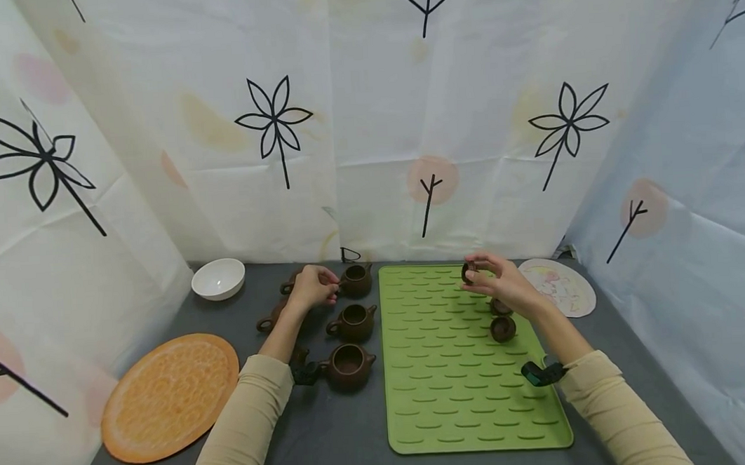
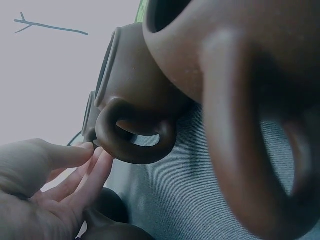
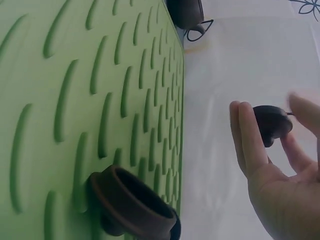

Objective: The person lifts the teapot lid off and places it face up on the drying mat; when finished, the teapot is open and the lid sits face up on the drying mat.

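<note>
My left hand (image 1: 312, 288) pinches at the handle of the farthest brown teapot (image 1: 358, 289), which stands lidless on the dark table. Nearer me in the same column are a middle teapot (image 1: 357, 331) and a front teapot (image 1: 350, 377), both uncovered. More brown teapots (image 1: 265, 325) are partly hidden behind the left hand and forearm. Over the far right of the green mat (image 1: 470, 413), my right hand (image 1: 504, 285) holds a small dark teapot lid (image 3: 272, 120) between thumb and fingers. Two other lids (image 1: 502, 329) lie on the mat below that hand; the nearer has its knob underneath.
A white bowl (image 1: 218, 279) stands at the back left corner, with a round orange placemat (image 1: 169, 398) in front of it. Behind the right hand lies a pale round printed mat (image 1: 562, 289). Printed cloth walls (image 1: 371, 211) enclose the table at the back and sides.
</note>
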Demonstrator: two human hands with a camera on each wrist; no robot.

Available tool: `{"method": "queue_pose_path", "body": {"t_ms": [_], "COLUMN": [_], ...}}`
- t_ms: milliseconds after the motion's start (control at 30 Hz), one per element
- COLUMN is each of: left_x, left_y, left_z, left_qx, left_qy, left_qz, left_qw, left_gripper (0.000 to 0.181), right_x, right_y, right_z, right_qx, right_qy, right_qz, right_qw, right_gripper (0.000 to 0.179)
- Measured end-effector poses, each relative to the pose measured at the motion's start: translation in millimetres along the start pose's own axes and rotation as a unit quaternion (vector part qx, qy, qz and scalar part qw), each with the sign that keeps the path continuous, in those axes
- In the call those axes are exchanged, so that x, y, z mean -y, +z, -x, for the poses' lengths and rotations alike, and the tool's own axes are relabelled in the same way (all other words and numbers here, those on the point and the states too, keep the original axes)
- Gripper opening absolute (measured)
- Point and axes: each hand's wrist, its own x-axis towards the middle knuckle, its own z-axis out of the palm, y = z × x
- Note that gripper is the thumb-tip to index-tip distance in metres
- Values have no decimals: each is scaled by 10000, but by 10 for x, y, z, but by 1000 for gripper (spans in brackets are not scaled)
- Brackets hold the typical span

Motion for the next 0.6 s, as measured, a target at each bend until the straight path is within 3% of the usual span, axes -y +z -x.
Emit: {"method": "queue_pose_path", "body": {"t_ms": [267,600], "left_x": [-12,8], "left_y": [4,-2], "left_z": [2,-7], "left_qx": [-11,2], "left_qy": [-11,-1], "left_qz": [44,-55], "left_qw": [10000,10000], "left_gripper": [15,16], "right_x": [-150,-265], "right_y": [-65,-94], "right_z": [78,96], "right_qx": [-108,161], "right_qy": [130,43], "right_qz": [1468,1723], "right_qw": [9890,9849], "right_gripper": [54,58]}}
